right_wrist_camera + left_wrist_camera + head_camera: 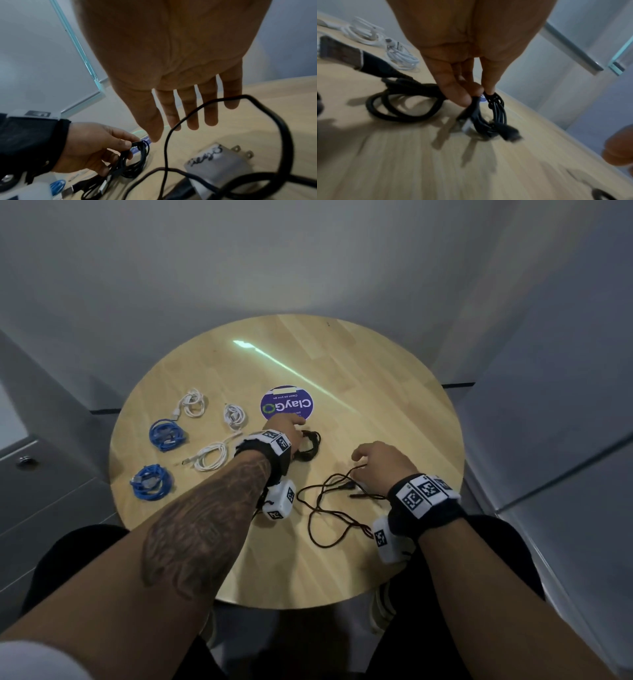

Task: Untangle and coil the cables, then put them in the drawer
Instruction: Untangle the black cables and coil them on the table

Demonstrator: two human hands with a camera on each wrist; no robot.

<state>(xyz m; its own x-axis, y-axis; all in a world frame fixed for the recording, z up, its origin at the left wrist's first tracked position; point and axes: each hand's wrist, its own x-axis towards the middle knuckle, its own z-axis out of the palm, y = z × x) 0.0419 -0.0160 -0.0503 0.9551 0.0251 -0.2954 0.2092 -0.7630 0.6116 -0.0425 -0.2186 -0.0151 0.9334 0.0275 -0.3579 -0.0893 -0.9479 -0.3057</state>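
Observation:
My left hand [291,424] [471,97] pinches a small coiled black cable [496,115] [135,159] between thumb and fingers, just above the round wooden table [376,364]. A second black coil [402,105] lies beside it to the left. My right hand [376,457] [180,121] hovers with straight, spread fingers over a loose tangled dark cable [329,508] [171,135] and holds nothing. A grey plug adapter [219,162] lies under that cable. Coiled white cables [193,404] [234,416] [210,455] and coiled blue cables [168,434] [150,482] lie at the table's left.
A purple round sticker [286,404] marks the table's middle, just beyond my left hand. A grey drawer unit with a knob [25,462] stands to the left of the table. Grey walls and glass panels surround the table. My knees sit under its near edge.

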